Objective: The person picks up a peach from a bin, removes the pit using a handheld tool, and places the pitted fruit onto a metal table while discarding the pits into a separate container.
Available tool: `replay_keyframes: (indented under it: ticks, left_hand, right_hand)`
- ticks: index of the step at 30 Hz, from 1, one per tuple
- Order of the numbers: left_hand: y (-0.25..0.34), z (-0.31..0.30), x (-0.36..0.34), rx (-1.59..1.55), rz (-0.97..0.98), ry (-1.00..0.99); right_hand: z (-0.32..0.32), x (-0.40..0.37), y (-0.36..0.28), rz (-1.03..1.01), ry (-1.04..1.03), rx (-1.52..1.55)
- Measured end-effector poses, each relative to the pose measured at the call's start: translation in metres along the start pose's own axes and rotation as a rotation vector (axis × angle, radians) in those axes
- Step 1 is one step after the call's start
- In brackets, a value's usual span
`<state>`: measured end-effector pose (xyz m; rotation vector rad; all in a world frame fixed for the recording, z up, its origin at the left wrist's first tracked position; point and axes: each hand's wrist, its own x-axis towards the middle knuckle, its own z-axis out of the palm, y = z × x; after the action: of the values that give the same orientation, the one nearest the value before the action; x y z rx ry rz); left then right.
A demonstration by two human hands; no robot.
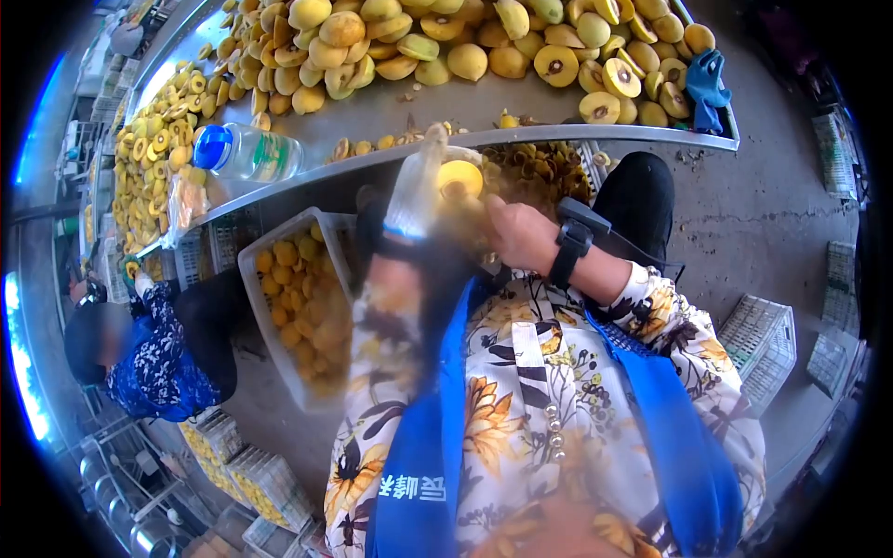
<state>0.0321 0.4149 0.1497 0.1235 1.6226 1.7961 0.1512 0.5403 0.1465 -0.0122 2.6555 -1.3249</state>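
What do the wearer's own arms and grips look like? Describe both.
Left grip: whitish glove, blue cuff edge, black wristband. Right grip: no glove, black wrist strap with a boxy dark device. Both sleeves: pale, printed with orange-yellow flowers and dark leaves.

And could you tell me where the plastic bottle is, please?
In the head view, the bottle is on the metal table, left of the gloved hand, beside halved fruit.
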Motion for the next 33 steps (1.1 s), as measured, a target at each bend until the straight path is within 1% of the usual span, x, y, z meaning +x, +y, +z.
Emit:
replay_keyframes:
  ticks: [1,2,3,7,8,10,13,16,17,20,23,25,26,28,29,32,33]
  left_hand:
    - [0.007,0.001,-0.001,0.041,-0.009,-0.053]
    - [0.011,0.001,-0.001,0.083,-0.016,-0.105]
    - [0.008,-0.008,0.005,0.053,-0.082,-0.112]
    - [0.002,0.016,-0.021,-0.253,0.242,0.113]
    - [-0.004,0.027,-0.024,-0.170,0.304,0.306]
    - [-0.010,0.032,-0.024,-0.411,0.267,0.323]
    - [-0.023,0.019,-0.008,-0.750,-0.012,0.231]
    - [-0.019,0.017,-0.011,-0.823,-0.142,0.086]
    - [-0.019,0.016,-0.011,-0.817,-0.159,0.063]
    - [-0.026,0.021,-0.010,-0.583,0.023,0.221]
    - [-0.035,0.009,-0.006,-0.506,0.022,0.156]
    - [-0.024,0.021,-0.012,-0.479,0.007,0.202]
    - [-0.020,0.025,-0.014,-0.464,-0.003,0.225]
    - [-0.025,0.025,-0.011,-0.310,0.100,0.326]
    - [-0.027,0.025,-0.011,-0.232,0.149,0.376]
    - [-0.025,0.023,-0.012,-0.178,0.174,0.378]
    - [-0.022,0.022,-0.012,-0.205,0.113,0.359]
  right_hand:
    - [0.001,0.001,0.001,0.014,-0.042,0.002]
    - [0.003,0.000,-0.001,0.026,-0.016,0.031]
    - [0.004,0.001,-0.002,0.036,0.011,0.059]
    - [-0.001,0.002,-0.014,0.094,0.084,0.153]
    - [0.002,0.003,-0.015,0.122,0.067,0.195]
    - [0.009,0.001,-0.015,0.179,0.022,0.273]
    - [0.014,0.000,-0.017,0.225,-0.025,0.386]
    - [0.007,-0.005,-0.028,0.327,-0.129,0.615]
    - [0.006,-0.005,-0.029,0.355,-0.145,0.651]
    - [0.007,-0.006,-0.025,0.412,-0.218,0.786]
    - [0.009,-0.006,-0.016,0.423,-0.304,0.933]
    - [0.008,-0.006,-0.016,0.440,-0.327,0.977]
    - [0.007,-0.006,-0.016,0.411,-0.325,0.945]
    - [0.007,-0.007,-0.015,0.354,-0.317,0.883]
    - [0.007,-0.007,-0.014,0.368,-0.332,0.904]
    - [0.006,-0.005,-0.013,0.395,-0.371,0.959]
    - [0.006,-0.004,-0.013,0.396,-0.377,0.975]
